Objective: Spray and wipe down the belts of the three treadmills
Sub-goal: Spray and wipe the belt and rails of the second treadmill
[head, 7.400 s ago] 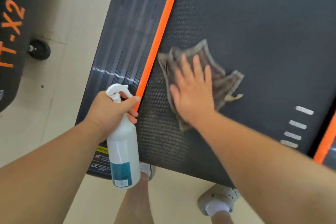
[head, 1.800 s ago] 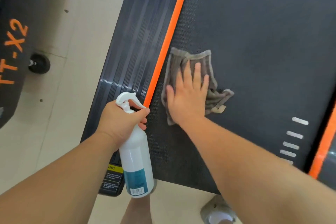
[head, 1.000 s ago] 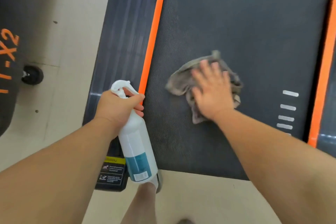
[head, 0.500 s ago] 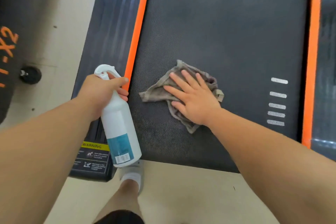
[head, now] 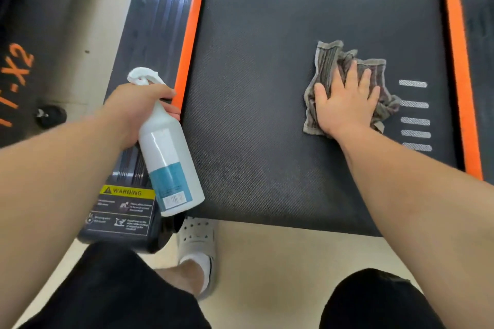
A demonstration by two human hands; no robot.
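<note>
To the left of the treadmill's side rail (head: 157, 8) we see pale floor (head: 267, 262), a neighbouring dark machine with orange lettering (head: 16, 75) and a small black wheel (head: 49, 115). A yellow warning label (head: 125, 192) sits at the rail's near end. A white perforated shoe (head: 197, 238) stands just below the belt's near edge.

Our left grip (head: 133, 109) is curled round the neck of the spray bottle (head: 168, 157), over the left orange strip (head: 189, 35). The bottle's long axis is tilted, nozzle away from us, base toward us and rightward.

Our right grip (head: 344, 104) lies flat, fingers straight, pressing the grey cloth (head: 328, 61) onto the belt (head: 267, 88), just beside the white dashes (head: 414, 120). The belt's length runs away from us.
</note>
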